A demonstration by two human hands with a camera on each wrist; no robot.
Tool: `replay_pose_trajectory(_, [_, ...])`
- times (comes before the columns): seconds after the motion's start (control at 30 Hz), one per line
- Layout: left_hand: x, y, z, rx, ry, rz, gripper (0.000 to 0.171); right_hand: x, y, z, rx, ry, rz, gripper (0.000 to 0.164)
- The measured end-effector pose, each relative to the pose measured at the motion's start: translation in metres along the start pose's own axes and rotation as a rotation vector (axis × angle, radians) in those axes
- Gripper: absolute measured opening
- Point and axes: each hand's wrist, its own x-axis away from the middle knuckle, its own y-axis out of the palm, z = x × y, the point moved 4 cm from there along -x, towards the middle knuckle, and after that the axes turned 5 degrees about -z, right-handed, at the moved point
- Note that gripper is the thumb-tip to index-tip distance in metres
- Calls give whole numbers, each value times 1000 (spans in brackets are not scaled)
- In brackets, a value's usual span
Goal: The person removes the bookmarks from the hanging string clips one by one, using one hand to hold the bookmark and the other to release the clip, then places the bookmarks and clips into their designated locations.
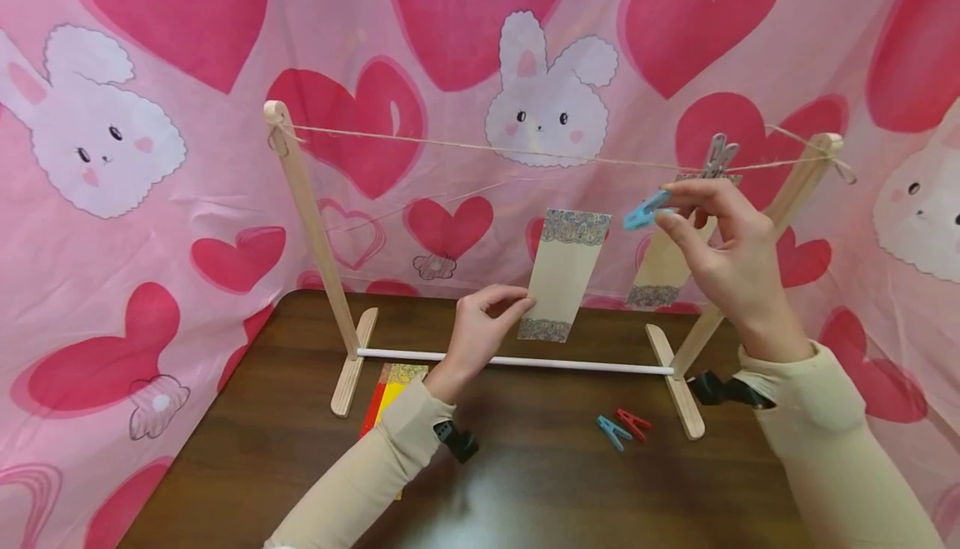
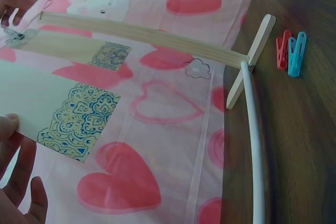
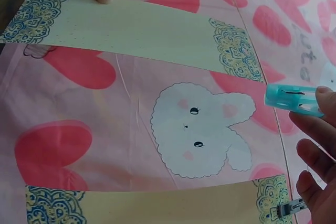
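My left hand (image 1: 487, 324) pinches the left edge of a cream card (image 1: 567, 274) with patterned bands at both ends, held upright below the string (image 1: 450, 146). In my right hand (image 1: 731, 257), thumb and fingers pinch a light blue clothespin (image 1: 647, 209); the right wrist view shows this clothespin (image 3: 294, 98) close to the card's upper corner. Behind the right hand, a second patterned card (image 1: 656, 270) hangs from the string by a grey clothespin (image 1: 718, 156), its upper part mostly hidden by the fingers in the head view.
The string runs between two wooden posts (image 1: 315, 228) joined by a white rod (image 1: 585, 363). On the brown table (image 1: 525, 466) lie a blue clothespin (image 1: 614, 432) and a red clothespin (image 1: 633, 424). Red and yellow cards (image 1: 392, 391) lie partly under the left forearm.
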Motion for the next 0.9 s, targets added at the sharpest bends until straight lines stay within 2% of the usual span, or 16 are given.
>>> replay_pose_trajectory(0.27, [5, 0, 0, 6, -1, -3, 16, 8, -2, 2, -4, 32, -24, 42])
replay_pose_trajectory(0.53, [9, -4, 0, -8, 9, 13, 14, 11, -2, 0, -23, 12, -20, 42])
replay_pose_trajectory(0.73, [14, -10, -1, -10, -23, 15, 15, 17, 1, 0, -29, 16, -45, 42])
replay_pose_trajectory(0.9, [18, -16, -4, -11, -44, 20, 16, 22, 3, 0, -31, 19, -62, 48])
